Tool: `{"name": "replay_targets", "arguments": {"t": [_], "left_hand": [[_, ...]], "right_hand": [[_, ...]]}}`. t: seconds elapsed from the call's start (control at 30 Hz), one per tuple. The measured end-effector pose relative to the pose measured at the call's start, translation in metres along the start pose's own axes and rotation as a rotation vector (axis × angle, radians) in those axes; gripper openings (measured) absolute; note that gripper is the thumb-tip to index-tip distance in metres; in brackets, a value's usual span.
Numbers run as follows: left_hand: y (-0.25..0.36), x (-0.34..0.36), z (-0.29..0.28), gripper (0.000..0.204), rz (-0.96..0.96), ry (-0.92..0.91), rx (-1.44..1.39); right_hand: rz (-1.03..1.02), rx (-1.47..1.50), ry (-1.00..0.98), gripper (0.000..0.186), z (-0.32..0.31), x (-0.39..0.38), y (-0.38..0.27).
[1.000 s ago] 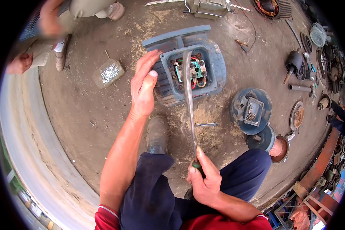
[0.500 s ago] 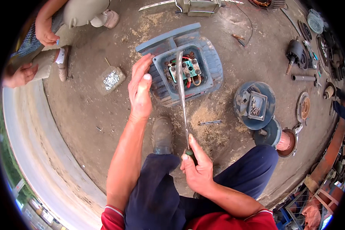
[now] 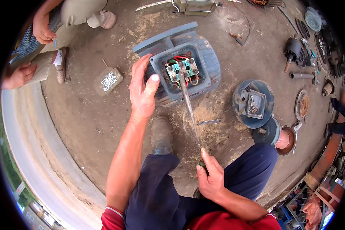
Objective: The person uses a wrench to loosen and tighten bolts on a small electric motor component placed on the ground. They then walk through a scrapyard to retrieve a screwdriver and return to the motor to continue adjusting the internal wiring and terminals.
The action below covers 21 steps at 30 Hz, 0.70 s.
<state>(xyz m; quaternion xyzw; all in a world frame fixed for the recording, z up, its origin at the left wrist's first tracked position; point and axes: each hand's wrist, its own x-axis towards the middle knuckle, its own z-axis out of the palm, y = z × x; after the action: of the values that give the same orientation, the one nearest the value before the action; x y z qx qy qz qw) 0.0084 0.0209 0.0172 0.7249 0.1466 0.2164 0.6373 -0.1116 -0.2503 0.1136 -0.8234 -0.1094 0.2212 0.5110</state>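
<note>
Electric motor [image 3: 214, 61], blue-grey, on the floor [image 3: 84, 126] at my twelve o'clock; terminal box [image 3: 204, 67] uncovered, teal terminal board [image 3: 185, 67] inside. Right grip [image 3: 212, 178], between five and six o'clock from the motor: I have it closed round a green-handled, long-shafted tool [image 3: 189, 102], tip over the board. Left grip [image 3: 142, 92], nine o'clock side of the box: from here I read it open. Spanner [image 3: 209, 122], floor, five o'clock from the motor
</note>
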Motion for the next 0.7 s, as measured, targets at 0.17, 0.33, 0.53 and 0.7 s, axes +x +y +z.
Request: {"name": "replay_targets", "arguments": {"t": [0.17,0.33,0.53,0.7], "left_hand": [[0.008,0.000,0.015,0.068,0.017,-0.020,0.317],[0.008,0.003,0.015,0.063,0.034,-0.014,0.355],[0.009,0.001,0.016,0.064,0.004,-0.001,0.354],[0.005,0.000,0.016,0.067,-0.019,0.002,0.368]], "right_hand": [[0.101,0.035,-0.025,0.056,-0.007,0.066,-0.017],[0.212,0.006,-0.050,0.054,-0.024,0.007,-0.003],[0.280,0.310,-0.010,0.056,-0.005,0.061,-0.044],[0.210,0.233,-0.071,0.056,-0.002,0.024,-0.030]]}}
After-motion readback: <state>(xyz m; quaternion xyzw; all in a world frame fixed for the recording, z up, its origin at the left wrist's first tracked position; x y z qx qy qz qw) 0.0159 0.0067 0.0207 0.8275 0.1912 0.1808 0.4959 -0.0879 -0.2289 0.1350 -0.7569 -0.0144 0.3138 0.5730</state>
